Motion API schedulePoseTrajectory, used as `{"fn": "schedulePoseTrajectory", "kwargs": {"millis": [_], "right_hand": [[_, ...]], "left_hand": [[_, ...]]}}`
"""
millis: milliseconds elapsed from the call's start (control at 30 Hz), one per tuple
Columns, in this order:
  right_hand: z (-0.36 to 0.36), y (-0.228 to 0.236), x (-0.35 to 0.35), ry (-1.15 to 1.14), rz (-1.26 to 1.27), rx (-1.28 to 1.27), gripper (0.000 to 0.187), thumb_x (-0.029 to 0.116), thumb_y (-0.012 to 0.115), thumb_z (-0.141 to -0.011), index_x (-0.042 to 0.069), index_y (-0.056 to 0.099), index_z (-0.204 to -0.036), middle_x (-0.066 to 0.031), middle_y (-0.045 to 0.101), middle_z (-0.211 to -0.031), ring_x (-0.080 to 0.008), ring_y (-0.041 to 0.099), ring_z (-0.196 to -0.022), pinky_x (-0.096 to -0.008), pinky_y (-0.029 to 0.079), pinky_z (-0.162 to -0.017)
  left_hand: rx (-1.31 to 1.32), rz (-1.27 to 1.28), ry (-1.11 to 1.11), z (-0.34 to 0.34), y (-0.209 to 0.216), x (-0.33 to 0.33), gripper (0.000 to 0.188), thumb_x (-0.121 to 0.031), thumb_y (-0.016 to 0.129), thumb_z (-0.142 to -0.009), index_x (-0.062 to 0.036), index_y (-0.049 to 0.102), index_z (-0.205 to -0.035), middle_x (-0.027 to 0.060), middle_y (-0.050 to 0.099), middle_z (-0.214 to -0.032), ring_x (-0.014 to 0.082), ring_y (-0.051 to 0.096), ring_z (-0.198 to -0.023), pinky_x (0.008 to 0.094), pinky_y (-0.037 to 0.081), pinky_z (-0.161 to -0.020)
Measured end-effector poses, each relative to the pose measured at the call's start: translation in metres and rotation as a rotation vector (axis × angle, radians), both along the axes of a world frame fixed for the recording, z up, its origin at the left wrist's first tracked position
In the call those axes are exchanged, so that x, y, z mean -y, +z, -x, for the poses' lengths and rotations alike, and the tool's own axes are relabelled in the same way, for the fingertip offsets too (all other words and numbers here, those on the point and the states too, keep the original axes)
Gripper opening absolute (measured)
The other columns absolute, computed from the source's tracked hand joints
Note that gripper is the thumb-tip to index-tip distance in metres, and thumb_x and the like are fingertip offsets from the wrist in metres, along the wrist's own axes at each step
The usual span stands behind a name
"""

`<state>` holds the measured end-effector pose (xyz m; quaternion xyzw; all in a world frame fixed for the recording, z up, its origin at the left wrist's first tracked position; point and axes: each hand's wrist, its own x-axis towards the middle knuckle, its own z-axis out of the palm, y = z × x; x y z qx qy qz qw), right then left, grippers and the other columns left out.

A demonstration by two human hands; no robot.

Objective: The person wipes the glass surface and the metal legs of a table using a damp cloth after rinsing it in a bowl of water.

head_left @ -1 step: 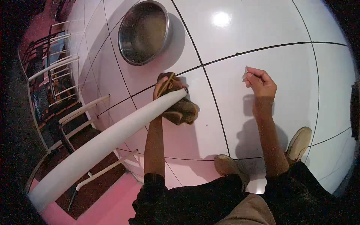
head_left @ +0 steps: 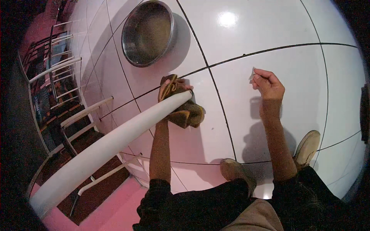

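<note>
A bunched brown cloth with yellowish edging is gripped by my left hand, its fingers partly covered by the folds. The rounded end of a thick white pipe passes over that hand and cloth, hiding part of both. Whether the cloth touches the pipe or the floor, I cannot tell. Off to the right, my right hand pinches a small, thin whitish scrap between thumb and fingers, above the white tiles. Beyond the cloth stands a round metal basin with murky, brownish liquid inside.
White floor tiles with dark joints spread around me. White tubular frames stand along the left side beside a dark brown surface. My shoes are at the lower right. A tiny speck lies on a tile.
The brown cloth has shifted slightly in my left hand, and its folds and lower edge lie differently. My left forearm has moved a little to the right. My right hand stays put.
</note>
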<state>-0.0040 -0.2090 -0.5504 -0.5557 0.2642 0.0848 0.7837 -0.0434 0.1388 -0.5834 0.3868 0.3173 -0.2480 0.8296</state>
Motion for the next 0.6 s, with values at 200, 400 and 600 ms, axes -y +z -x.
{"fn": "schedulePoseTrajectory", "kwargs": {"millis": [200,400,600], "right_hand": [[0.003,-0.002,-0.001,0.024,0.000,-0.015,0.020,0.004,0.065,-0.083,-0.005,0.064,-0.101,-0.0044,0.062,-0.081,-0.0087,0.054,-0.070,-0.0215,0.045,-0.066],[0.018,0.015,-0.022,0.088,-0.014,0.069,0.021,0.010,0.065,-0.083,0.001,0.066,-0.101,-0.0057,0.067,-0.088,-0.0104,0.058,-0.073,-0.0228,0.046,-0.065],[0.027,0.041,-0.021,0.091,0.029,0.040,0.021,0.011,0.065,-0.083,0.001,0.066,-0.101,-0.0042,0.063,-0.085,-0.0105,0.055,-0.074,-0.0231,0.046,-0.066]], "left_hand": [[0.326,-0.002,0.471,0.042,0.026,0.085,0.053,-0.041,0.043,-0.096,0.0012,0.044,-0.127,0.0143,0.056,-0.119,0.0238,0.058,-0.105,0.0383,0.050,-0.089],[0.090,-0.425,0.759,0.069,0.082,0.126,0.041,-0.035,0.040,-0.098,-0.0051,0.044,-0.125,0.0141,0.054,-0.121,0.0252,0.051,-0.114,0.0416,0.041,-0.100],[0.529,-0.504,0.850,0.035,0.158,0.108,0.045,-0.039,0.040,-0.096,-0.0096,0.043,-0.129,0.0186,0.053,-0.122,0.0323,0.052,-0.113,0.0460,0.041,-0.100]]}}
